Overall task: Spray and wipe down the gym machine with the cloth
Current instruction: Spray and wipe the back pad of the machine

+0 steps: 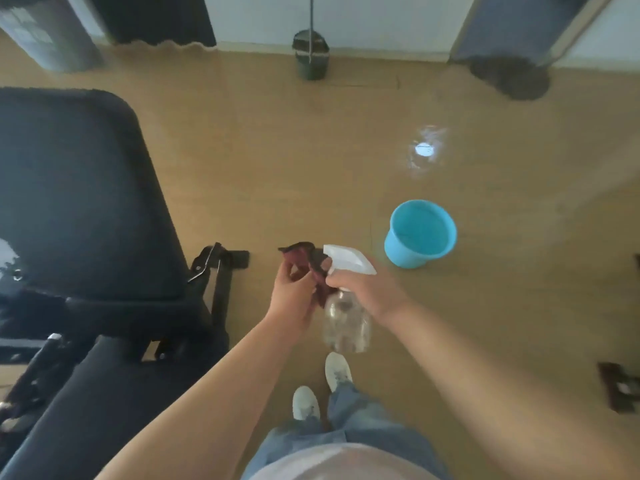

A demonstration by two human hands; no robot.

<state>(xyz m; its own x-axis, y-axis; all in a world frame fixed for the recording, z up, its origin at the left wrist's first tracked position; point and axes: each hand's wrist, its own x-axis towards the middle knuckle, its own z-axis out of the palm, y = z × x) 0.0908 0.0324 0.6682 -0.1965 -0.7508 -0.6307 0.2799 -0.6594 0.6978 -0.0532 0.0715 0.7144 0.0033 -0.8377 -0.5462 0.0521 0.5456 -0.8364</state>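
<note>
head view, clock directions taken from frame centre. person is standing on a tan floor (311, 161), looking down at both hands, which are sitting just below centre at about 6 o'clock

left hand (294, 299): fingers are curling and pinching a dark red cloth (304, 261); the cloth is bunching above the fingertips and trailing down between the two hands

right hand (367, 289): fingers are wrapping round the neck of a clear spray bottle (346, 323), under its white trigger head (349, 259); the nozzle is pointing toward 10 o'clock, at the cloth. bottle body is hanging down toward 6 o'clock. cloth appears to be touching the bottle neck; image is blurred, cannot confirm

gym machine (79, 202): black padded seat and back filling 8 to 10 o'clock, black metal frame beneath it, one foot of the frame reaching out on the floor toward the hands. neither hand is touching the machine; cloth and bottle are both held in the air near its right edge

other items: blue bucket (420, 233) standing on the floor at 3 o'clock, near the right hand but apart from it; dark bin with a thin upright handle (310, 58) at 12 o'clock by the wall; dark mop head (512, 77) at 1 o'clock; white shoes (337, 370) and jeans (356, 417) at 6 o'clock
</note>
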